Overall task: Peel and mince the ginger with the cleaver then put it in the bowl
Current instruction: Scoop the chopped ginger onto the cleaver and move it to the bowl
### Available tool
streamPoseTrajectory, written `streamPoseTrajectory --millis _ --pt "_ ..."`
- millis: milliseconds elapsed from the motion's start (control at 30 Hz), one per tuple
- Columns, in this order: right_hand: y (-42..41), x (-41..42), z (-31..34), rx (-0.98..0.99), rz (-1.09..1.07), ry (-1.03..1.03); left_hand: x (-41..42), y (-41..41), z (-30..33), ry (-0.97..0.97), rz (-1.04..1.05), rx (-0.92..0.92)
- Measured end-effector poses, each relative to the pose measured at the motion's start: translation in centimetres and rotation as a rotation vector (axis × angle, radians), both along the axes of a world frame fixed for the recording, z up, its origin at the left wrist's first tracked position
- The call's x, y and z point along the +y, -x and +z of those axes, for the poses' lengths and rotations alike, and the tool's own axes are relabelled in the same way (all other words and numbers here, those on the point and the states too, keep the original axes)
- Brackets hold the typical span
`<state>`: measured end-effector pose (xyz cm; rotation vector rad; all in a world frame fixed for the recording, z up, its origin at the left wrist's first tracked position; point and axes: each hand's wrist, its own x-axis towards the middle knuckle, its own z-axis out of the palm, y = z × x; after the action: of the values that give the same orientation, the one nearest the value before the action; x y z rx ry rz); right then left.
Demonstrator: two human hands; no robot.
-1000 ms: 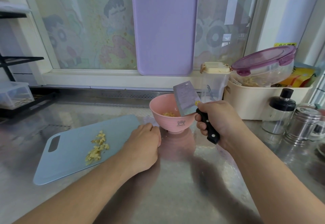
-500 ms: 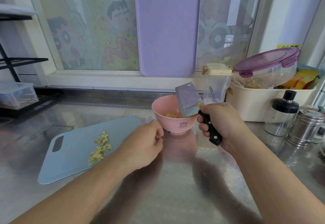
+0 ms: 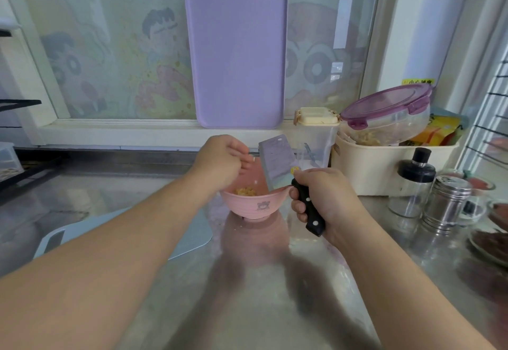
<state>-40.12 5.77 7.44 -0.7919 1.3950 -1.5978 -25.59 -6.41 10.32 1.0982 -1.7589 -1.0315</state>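
We see the minced ginger (image 3: 245,191) as a small heap of pale yellow bits lying at the bottom of the pink bowl (image 3: 254,206), which stands on the steel table (image 3: 247,294) and carries a little bear print on its near side. A pale speck or two shows in the air inside the bowl, above the heap. Our left hand (image 3: 220,161) is over the bowl's far left rim, its fingers bunched and curled downward; whether that grip holds any ginger we cannot tell. Our right hand (image 3: 320,198) has a closed grip round the black riveted handle of the cleaver (image 3: 276,167). The grey blade is tilted, tip up and away, its lower edge over the bowl's right rim. A pale blue cutting board (image 3: 189,237) lies on the table left of the bowl, mostly hidden under our left forearm. A purple board (image 3: 237,52) leans upright against the window behind.
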Motion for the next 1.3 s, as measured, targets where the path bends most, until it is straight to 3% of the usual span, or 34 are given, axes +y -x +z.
streamPoseTrajectory --millis 233,800,967,1300 --pt "-0.3 0.0 0.0 0.024 -0.010 0.016 -0.5 -0.3 -1.2 0.071 -0.003 0.001" --pt "-0.4 0.2 0.3 -0.014 -0.014 0.023 0.1 -0.7 -0.7 -0.179 -0.049 0.236" --pt "-0.5 0.4 0.5 -0.036 -0.002 0.045 0.4 0.0 -0.1 -0.303 -0.076 0.385" --pt "-1.7 0.2 0.3 0.064 0.034 0.070 -0.3 1.6 1.0 -0.682 -0.148 0.875"
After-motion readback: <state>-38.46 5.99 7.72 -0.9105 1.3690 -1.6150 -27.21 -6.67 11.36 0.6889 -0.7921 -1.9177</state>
